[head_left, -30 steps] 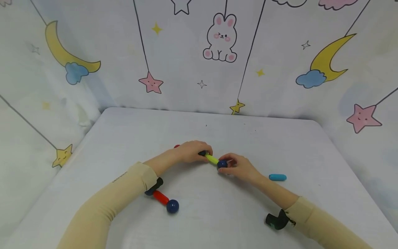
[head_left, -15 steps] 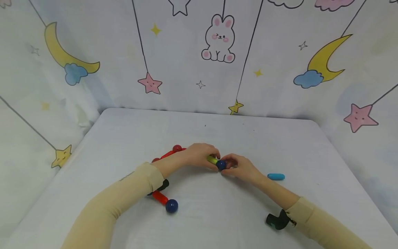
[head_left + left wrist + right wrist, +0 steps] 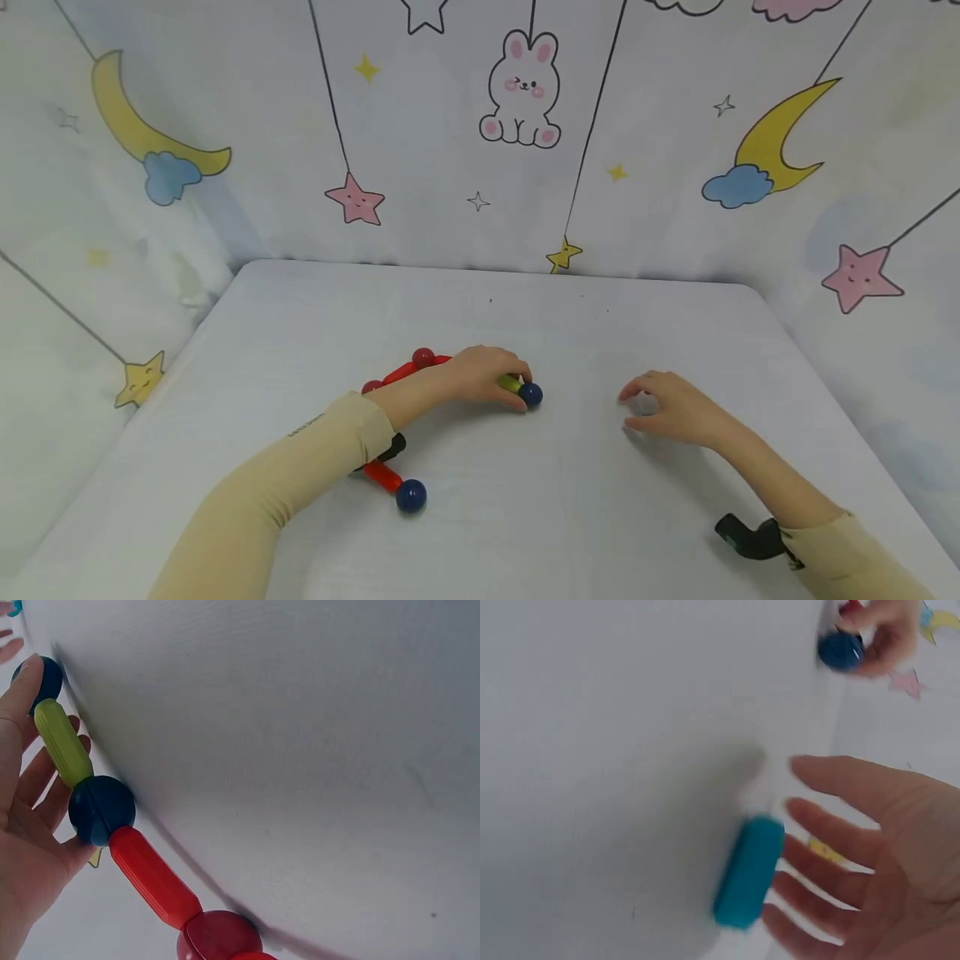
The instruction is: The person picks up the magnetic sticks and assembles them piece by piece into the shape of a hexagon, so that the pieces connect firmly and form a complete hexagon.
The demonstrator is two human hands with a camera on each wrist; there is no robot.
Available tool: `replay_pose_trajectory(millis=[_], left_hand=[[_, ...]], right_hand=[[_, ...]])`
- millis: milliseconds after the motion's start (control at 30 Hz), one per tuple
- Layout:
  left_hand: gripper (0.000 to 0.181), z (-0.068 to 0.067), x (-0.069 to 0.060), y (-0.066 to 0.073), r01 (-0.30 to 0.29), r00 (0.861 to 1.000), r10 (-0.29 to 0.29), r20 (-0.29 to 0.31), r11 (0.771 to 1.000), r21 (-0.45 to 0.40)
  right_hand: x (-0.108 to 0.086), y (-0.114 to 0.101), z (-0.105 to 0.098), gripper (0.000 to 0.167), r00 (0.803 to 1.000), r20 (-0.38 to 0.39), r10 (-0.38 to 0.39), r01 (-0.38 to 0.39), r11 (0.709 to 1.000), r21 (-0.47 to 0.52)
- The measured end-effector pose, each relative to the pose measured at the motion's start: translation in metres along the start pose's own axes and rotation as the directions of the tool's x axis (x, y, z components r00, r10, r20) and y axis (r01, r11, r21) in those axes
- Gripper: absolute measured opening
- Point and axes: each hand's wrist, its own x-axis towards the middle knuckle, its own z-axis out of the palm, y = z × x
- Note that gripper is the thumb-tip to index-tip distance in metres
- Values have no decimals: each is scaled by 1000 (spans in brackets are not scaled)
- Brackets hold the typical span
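My left hand (image 3: 483, 375) holds one end of a toy chain of balls and rods. Its thumb lies on the blue end ball (image 3: 532, 395), and its fingers curl behind the yellow-green rod (image 3: 64, 742). After that come a second blue ball (image 3: 101, 810), a red rod (image 3: 154, 877) and a red ball (image 3: 217, 937). Over at the right, my right hand (image 3: 678, 408) has parted, loosely bent fingers with nothing held. A light blue rod (image 3: 750, 874) lies right beside its fingertips in the right wrist view; the hand hides it in the head view.
Past the left forearm, the chain shows another red ball (image 3: 372, 387) and rod (image 3: 401, 372). A red rod (image 3: 383, 477) ending in a large blue ball (image 3: 411, 496) lies nearer, partly under the sleeve. A patterned cloth (image 3: 450, 217) rises behind the white table (image 3: 525, 517).
My right hand has let go of the blue end ball and moved right to the light blue rod. My left hand has slid right along the chain, nearer the end ball.
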Motion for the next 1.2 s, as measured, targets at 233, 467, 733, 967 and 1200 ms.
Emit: replay_pose_trajectory(millis=[233, 467, 733, 967, 1200], left_hand=[[40, -2, -3, -4, -15, 1000, 15, 0, 1000, -23], [40, -1, -1, -7, -37, 999, 37, 6, 998, -59], [41, 0, 1, -9, -55, 998, 55, 4, 995, -84], [41, 0, 1, -7, -47, 999, 47, 3, 996, -75], [46, -1, -11, 2, -12, 1000, 15, -19, 992, 127]], right_hand=[[-12, 11, -2, 23, 998, 50, 43, -47, 996, 75], [8, -7, 19, 23, 1000, 15, 7, -9, 989, 148], [33, -35, 41, 25, 999, 40, -12, 2, 971, 238], [44, -52, 48, 28, 999, 43, -12, 0, 962, 273], [48, -54, 53, 32, 998, 21, -56, 49, 965, 258]])
